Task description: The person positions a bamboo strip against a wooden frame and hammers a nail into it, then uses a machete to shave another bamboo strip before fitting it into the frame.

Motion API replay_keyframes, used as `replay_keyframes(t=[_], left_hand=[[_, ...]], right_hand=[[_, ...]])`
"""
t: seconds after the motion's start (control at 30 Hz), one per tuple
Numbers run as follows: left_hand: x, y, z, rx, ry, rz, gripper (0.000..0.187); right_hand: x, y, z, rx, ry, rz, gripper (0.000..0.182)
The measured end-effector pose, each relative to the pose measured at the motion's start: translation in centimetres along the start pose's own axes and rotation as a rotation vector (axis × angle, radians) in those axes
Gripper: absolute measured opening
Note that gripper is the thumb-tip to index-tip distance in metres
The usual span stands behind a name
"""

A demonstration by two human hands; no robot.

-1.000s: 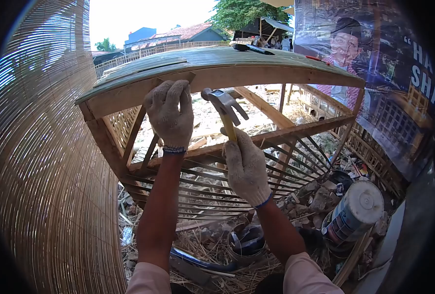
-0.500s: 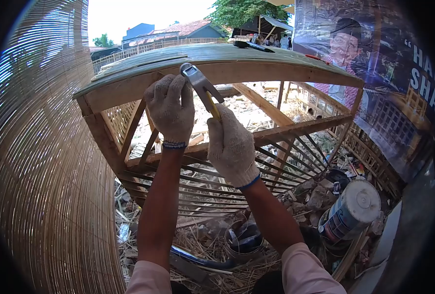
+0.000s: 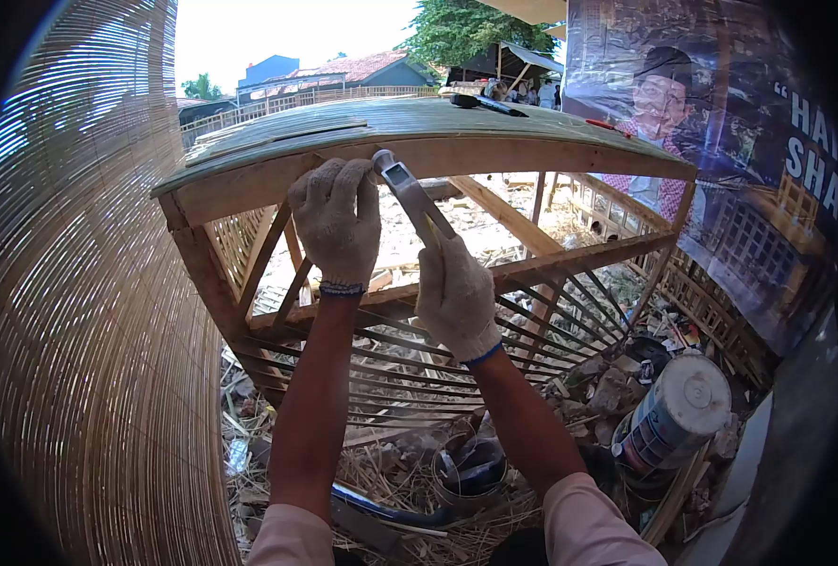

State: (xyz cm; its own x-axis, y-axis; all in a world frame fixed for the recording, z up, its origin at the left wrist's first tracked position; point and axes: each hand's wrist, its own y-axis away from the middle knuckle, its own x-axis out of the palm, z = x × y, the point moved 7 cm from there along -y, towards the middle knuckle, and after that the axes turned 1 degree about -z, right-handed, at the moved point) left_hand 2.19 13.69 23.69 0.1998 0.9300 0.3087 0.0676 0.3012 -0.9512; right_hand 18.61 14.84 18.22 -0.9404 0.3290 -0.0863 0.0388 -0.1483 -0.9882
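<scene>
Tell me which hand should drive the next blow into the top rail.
Right. The right hand grips the hammer, its head at the top rail. The left hand rests gloved on the rail's front, steadying it, and holds no tool.

Your gloved left hand [image 3: 336,222] steadies the wooden frame [image 3: 494,151]; your right hand [image 3: 457,297] holds the hammer [image 3: 410,193] against its top rail.
</scene>
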Motion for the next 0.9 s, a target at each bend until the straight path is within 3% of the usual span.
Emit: replay_keyframes(t=[0.1,0.27,0.37,0.5,0.6,0.63,0.73,0.83,0.87,0.9], left_hand=[[-0.1,0.0,-0.3,-0.004,0.002,0.003,0.020],[-0.1,0.0,-0.1,-0.003,0.015,-0.014,0.020],[-0.1,0.2,-0.1,-0.011,0.017,-0.008,0.020],[0.2,0.2,0.3,-0.018,0.024,0.000,0.023],[0.2,0.3,0.2,-0.030,0.042,0.015,0.025],[0.1,0.3,0.1,-0.033,0.046,0.020,0.025],[0.1,0.3,0.1,-0.014,0.048,0.029,0.025],[-0.3,-0.2,-0.3,-0.022,0.003,0.013,0.019],[-0.2,-0.1,-0.2,-0.024,0.003,0.017,0.019],[-0.2,0.0,-0.1,-0.027,0.009,0.007,0.019]], right_hand=[[1.0,-0.5,-1.0,0.115,-0.003,0.081,0.026],[0.3,-0.2,0.1,0.016,-0.018,0.012,0.024],[1.1,-0.4,-0.5,0.162,-0.005,0.144,0.024],[0.0,-0.5,0.5,0.000,-0.029,-0.062,0.023],[1.6,-0.4,-1.1,0.256,0.000,0.216,0.022],[1.5,-0.2,-1.0,0.263,0.002,0.215,0.022],[0.2,0.2,-0.1,0.059,-0.021,-0.031,0.023],[0.6,-0.1,0.4,-0.015,0.012,0.011,0.024],[1.4,-0.6,-0.3,0.125,0.039,0.129,0.022],[1.1,-0.6,0.0,0.130,0.041,0.130,0.022]])
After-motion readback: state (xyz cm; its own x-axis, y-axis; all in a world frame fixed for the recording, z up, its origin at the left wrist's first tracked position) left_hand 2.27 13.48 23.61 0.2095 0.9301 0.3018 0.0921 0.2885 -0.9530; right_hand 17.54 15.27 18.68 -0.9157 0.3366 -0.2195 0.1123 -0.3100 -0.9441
